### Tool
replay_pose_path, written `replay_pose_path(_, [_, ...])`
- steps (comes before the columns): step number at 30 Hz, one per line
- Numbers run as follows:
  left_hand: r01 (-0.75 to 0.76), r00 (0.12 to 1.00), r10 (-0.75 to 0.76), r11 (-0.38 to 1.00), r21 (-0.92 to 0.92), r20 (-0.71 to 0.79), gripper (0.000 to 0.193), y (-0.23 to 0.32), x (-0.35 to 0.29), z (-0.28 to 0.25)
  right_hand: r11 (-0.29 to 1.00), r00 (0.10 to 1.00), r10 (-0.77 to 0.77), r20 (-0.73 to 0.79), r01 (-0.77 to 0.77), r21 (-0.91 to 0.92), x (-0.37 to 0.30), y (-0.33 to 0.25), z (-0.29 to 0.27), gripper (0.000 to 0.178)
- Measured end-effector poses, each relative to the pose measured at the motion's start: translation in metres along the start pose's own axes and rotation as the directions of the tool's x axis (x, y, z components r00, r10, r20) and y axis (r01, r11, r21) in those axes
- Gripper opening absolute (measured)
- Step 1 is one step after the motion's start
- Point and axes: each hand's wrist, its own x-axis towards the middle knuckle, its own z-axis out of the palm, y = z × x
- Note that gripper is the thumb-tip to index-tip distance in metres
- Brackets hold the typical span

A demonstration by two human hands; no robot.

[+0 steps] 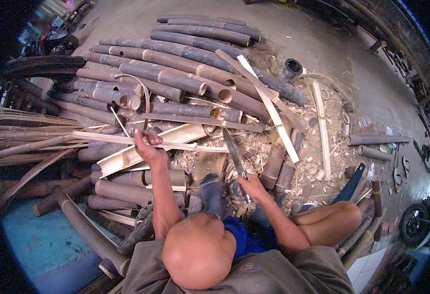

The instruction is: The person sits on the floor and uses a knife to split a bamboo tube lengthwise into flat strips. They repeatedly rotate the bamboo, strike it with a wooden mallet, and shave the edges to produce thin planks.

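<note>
My left hand is closed around a long pale bamboo strip, which lies roughly level across the view and reaches past the hand on both sides. In my right hand is a knife with a long dark blade, held by its handle and pointing away from me. The blade's tip is just beyond the strip's right end; whether the two touch, I cannot tell. Under the left hand lies a wide split bamboo half, its pale inner side up. A thin brown bamboo slat rests farther off.
Dark bamboo poles lie stacked ahead and to the left. Two pale split lengths lie at right among scattered chips. Thin strips bunch at far left. A wheel stands at lower right.
</note>
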Motion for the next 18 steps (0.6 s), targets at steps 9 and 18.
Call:
replay_pose_path(9, [-0.213,0.960,0.172,0.960,0.179,0.222,0.035,0.059,-0.055,0.024,1.000,1.000,-0.005,-0.008,0.005,-0.008,0.028,0.011,0.008,0.026])
replay_pose_path(18, [-0.273,0.940,0.227,0.948,0.164,0.253,0.029,0.064,-0.061,0.030,0.950,0.997,-0.081,-0.001,0.077,-0.302,0.005,0.017,-0.010,0.032])
